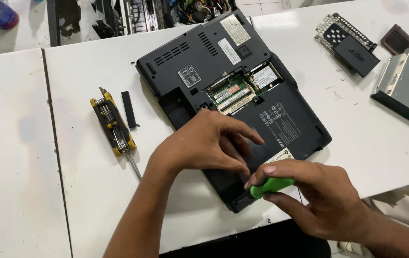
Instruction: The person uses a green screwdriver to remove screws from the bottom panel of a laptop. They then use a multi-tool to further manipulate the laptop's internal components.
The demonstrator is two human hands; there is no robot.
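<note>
Nearest, at the lower edge: right hand (326, 200) closed round a green-handled screwdriver (271, 185), handle lying roughly level, tip aimed left toward the near corner of the laptop (242, 102). Just beyond, left hand (209, 143) resting palm-down on the black underside, fingers loosely curled and spread, grasping nothing, seemingly steadying the case near the tool tip. Laptop lying upside down on the white surface (94, 200), long axis running diagonally from near right to far left, far corner pointing toward the clutter at the top of view, near corner almost at the surface's edge. Judged from the layout, well into disassembly: memory bay cover already off, green memory modules (230, 93) and a small card (265, 76) exposed in the middle; battery bay apparently empty, a dark recess at the left side. Main bottom shell still in place, so its screws seemingly still to come out, the near-corner one apparently in hand now. Left of the laptop, well apart from it, a yellow folding key set (113, 126) with one blade swung out, and just beside it a small black strip (128, 109). Farther off to the right, removed parts set aside: a black cover on a perforated metal bracket (350, 45) and a silver drive caddy (405, 86) near the edge.
</note>
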